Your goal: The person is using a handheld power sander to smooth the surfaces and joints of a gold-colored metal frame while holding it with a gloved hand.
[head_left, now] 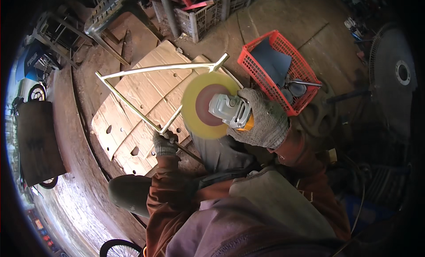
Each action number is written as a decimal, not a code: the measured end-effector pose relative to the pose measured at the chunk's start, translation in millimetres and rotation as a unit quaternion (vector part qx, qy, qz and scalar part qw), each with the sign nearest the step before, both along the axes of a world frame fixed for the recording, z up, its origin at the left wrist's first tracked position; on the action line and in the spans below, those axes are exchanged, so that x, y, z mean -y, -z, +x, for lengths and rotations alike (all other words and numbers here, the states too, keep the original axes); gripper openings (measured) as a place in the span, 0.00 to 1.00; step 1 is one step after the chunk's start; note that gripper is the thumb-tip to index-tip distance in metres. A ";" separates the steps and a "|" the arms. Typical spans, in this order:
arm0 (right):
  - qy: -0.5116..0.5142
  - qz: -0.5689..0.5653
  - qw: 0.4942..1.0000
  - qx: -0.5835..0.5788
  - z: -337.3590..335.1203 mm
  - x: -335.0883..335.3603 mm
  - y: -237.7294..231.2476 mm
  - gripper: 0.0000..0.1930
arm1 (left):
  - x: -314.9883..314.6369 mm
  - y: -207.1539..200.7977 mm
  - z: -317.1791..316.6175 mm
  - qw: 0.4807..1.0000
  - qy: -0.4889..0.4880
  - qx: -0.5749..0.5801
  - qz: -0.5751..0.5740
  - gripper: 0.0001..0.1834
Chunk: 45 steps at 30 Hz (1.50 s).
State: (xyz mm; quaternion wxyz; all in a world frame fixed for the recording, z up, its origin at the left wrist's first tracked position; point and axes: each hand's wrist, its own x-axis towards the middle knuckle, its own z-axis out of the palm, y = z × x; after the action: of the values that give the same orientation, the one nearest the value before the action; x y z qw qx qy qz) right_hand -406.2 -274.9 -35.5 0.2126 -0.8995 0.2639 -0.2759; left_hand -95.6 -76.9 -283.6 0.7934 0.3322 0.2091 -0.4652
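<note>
Fisheye head cam faces down, close, w/ dk. rim unclear.

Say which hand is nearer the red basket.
Right. The right hand, holding the grinder, is beside the red basket; the left hand, holding the metal frame, is farther left.

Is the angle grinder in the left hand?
No, the right hand holds the angle grinder, while the left hand grips the metal frame.
</note>
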 end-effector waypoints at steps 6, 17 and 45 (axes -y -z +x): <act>0.008 0.005 1.000 -0.004 4.3 4.2 -6.2 0.40 | 2.1 -3.6 -3.0 1.000 -0.004 0.021 0.006 0.14; -0.009 0.035 0.999 0.011 8.5 6.6 -5.9 0.43 | 4.5 -0.9 -10.0 0.999 -0.032 0.036 0.014 0.16; -0.005 0.043 0.999 0.010 3.6 -0.8 -3.5 0.42 | 1.4 17.2 -0.7 0.999 -0.030 0.032 0.007 0.18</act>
State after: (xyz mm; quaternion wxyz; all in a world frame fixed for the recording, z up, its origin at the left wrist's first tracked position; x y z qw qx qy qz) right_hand -402.6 -274.1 -32.0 0.2547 -0.8882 0.2688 -0.2720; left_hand -96.4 -78.2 -300.8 0.8109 0.3464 0.1968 -0.4287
